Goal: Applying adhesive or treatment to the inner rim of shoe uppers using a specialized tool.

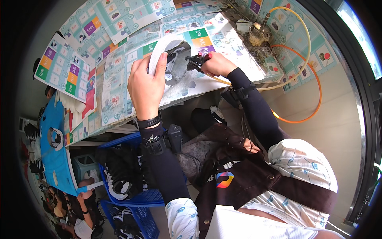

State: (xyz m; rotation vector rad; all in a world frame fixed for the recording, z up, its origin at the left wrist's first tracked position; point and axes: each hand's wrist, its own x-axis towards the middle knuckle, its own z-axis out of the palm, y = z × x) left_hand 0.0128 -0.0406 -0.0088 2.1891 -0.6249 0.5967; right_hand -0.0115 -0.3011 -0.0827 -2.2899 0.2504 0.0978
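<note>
Likely spraying: your left hand (146, 85) pinches the shoe (181, 59), right hand's (219, 65) fingers wrap the gun (195, 62) near the surface's (115, 119) front edge; next needs steady aim.

White-soled grey-and-black shoe (178, 63), black-and-red tool (195, 63), blue-patterned white sleeve (304, 164), blue basket (148, 198).

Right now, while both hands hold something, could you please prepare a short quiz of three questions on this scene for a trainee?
1. Which hand is holding the white-soled shoe?
2. True or false: dark shoes lie in the upper blue basket.
3. What is in the right hand? A) a paintbrush; B) a black spray gun; C) a pair of scissors

Key: 1. The left hand. 2. True. 3. B.
</note>
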